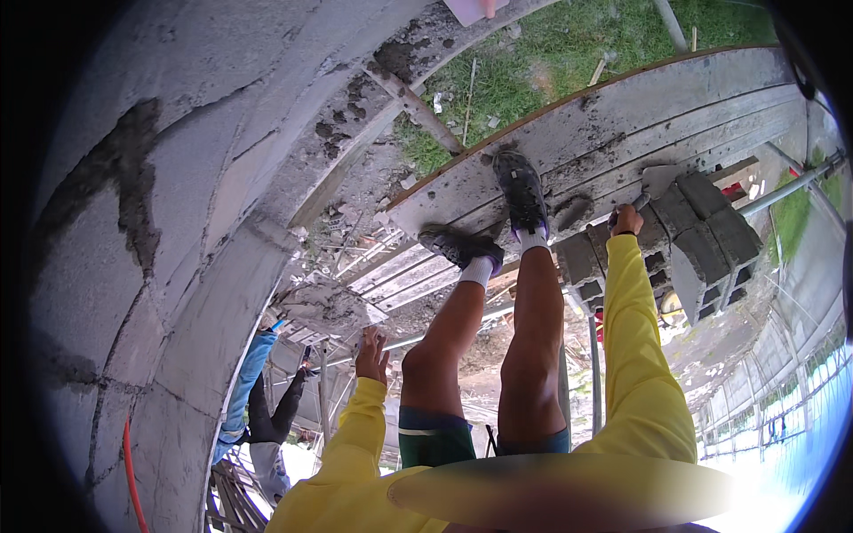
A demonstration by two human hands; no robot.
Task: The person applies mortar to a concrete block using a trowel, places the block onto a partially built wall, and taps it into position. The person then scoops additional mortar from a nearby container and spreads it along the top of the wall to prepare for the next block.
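My right hand (pixel 627 219), at the end of a yellow sleeve, is closed around the handle of a trowel (pixel 659 180). The trowel's flat blade points away from me, over the scaffold planks beside a stack of grey hollow concrete blocks (pixel 702 218). My left hand (pixel 371 357) is at the left of my legs with its fingers apart and nothing visible in it. It is close to the corner of a mortar-covered board (pixel 324 305); whether the fingertips touch it I cannot tell.
My shoes (pixel 520 191) stand on long scaffold planks (pixel 622 133) smeared with mortar. A grey block wall (pixel 195 178) with mortar patches rises on the left. Metal scaffold pipes (pixel 795 191) cross at the right. Another person's jeans (pixel 244 382) show at lower left. Grass (pixel 551 71) lies beyond the planks.
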